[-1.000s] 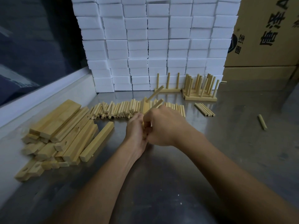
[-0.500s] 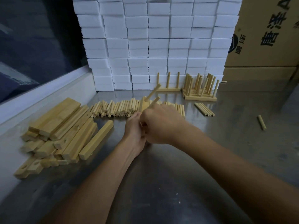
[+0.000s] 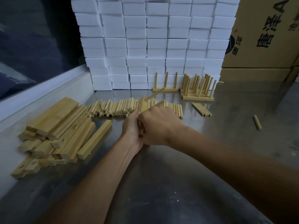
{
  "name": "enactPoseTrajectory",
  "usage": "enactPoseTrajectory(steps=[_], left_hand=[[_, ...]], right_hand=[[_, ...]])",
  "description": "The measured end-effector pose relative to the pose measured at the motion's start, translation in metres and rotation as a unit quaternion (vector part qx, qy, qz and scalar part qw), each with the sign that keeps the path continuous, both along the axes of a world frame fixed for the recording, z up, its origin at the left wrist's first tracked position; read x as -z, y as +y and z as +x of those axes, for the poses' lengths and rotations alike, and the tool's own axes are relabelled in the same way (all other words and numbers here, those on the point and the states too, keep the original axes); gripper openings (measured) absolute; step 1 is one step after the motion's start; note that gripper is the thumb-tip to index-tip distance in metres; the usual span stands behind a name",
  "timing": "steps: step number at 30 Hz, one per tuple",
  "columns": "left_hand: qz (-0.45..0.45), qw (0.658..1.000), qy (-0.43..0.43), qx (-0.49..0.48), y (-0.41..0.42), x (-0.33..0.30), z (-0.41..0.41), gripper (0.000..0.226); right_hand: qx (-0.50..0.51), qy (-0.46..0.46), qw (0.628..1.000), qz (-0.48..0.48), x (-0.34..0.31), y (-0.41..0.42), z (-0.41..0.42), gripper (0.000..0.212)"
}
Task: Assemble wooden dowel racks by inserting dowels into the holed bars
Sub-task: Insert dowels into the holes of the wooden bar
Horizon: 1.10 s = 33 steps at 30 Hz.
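Observation:
My left hand (image 3: 131,126) grips a wooden holed bar (image 3: 142,105) that stands on edge above the steel table (image 3: 178,183). Two dowels (image 3: 154,95) stick out of the bar, slanting up to the right. My right hand (image 3: 159,125) is curled against the bar's near end, and a short dowel end (image 3: 141,132) shows between the two hands. Behind them lies a row of loose dowels (image 3: 116,107). A heap of holed bars (image 3: 61,126) is at the left. Finished racks (image 3: 196,88) stand at the back.
A wall of white foam blocks (image 3: 153,42) closes the back. Cardboard boxes (image 3: 265,33) stand at the right. A small bundle of dowels (image 3: 201,109) and a single dowel (image 3: 257,122) lie on the right side. A raised white ledge (image 3: 40,91) runs along the left.
Both hands and the bar shifted slightly away from me and upward in view. The grip looks the same.

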<state>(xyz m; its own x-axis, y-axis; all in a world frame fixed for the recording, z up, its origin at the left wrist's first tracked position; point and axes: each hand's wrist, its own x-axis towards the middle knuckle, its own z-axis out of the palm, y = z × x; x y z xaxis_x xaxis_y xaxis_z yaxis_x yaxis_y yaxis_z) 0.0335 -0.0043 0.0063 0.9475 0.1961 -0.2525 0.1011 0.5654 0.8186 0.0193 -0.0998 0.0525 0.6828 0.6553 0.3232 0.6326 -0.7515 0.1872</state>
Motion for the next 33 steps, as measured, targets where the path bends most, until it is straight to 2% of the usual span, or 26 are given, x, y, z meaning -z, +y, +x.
enactPoseTrajectory(steps=[3, 5, 6, 9, 11, 14, 16, 23, 26, 28, 30, 31, 33], left_hand=[[0.022, 1.0, -0.014, 0.007, -0.003, -0.001, 0.001, 0.052], [0.025, 0.999, -0.018, 0.008, -0.005, -0.001, 0.002, 0.055], [0.028, 0.999, -0.017, 0.004, -0.005, -0.001, 0.003, 0.053], [0.035, 0.999, -0.015, -0.001, -0.001, 0.002, 0.004, 0.042], [0.034, 0.999, -0.014, -0.002, 0.0, 0.002, 0.002, 0.041], [0.033, 0.999, -0.02, 0.016, -0.001, 0.002, 0.006, 0.048], [0.027, 0.999, -0.031, 0.033, -0.002, 0.001, 0.007, 0.05], [0.06, 0.998, -0.026, -0.008, -0.003, 0.008, 0.008, 0.047], [0.067, 0.997, -0.044, 0.0, -0.008, 0.007, 0.009, 0.049], [0.055, 0.997, -0.054, 0.003, -0.007, 0.004, 0.009, 0.05], [0.04, 0.998, -0.054, 0.008, -0.002, 0.002, 0.01, 0.049], [0.038, 0.998, -0.05, 0.005, 0.001, 0.002, 0.009, 0.048], [0.034, 0.998, -0.047, -0.003, 0.007, 0.003, 0.008, 0.043]], right_hand=[[0.084, 0.088, 0.987, 0.104, 0.002, 0.001, 0.002, 0.014], [0.119, 0.141, 0.971, 0.152, 0.0, -0.001, 0.003, 0.011], [0.111, 0.135, 0.974, 0.142, -0.001, 0.0, 0.003, 0.012], [0.041, 0.02, 0.998, 0.038, 0.002, 0.006, -0.001, 0.014], [0.046, 0.007, 0.998, 0.042, 0.006, 0.007, 0.0, 0.014], [0.119, 0.091, 0.98, 0.134, 0.005, 0.007, 0.003, 0.015], [0.146, 0.141, 0.966, 0.162, 0.001, 0.007, 0.008, 0.022], [0.177, 0.309, 0.904, 0.238, -0.009, 0.008, 0.02, 0.023], [0.181, 0.336, 0.886, 0.263, -0.008, 0.001, 0.022, 0.024], [0.153, 0.33, 0.893, 0.265, -0.007, -0.003, 0.021, 0.022], [0.102, 0.288, 0.921, 0.241, -0.005, -0.006, 0.02, 0.016], [0.072, 0.255, 0.939, 0.218, -0.003, -0.007, 0.019, 0.013], [0.016, 0.157, 0.974, 0.162, 0.005, -0.012, 0.019, 0.023]])
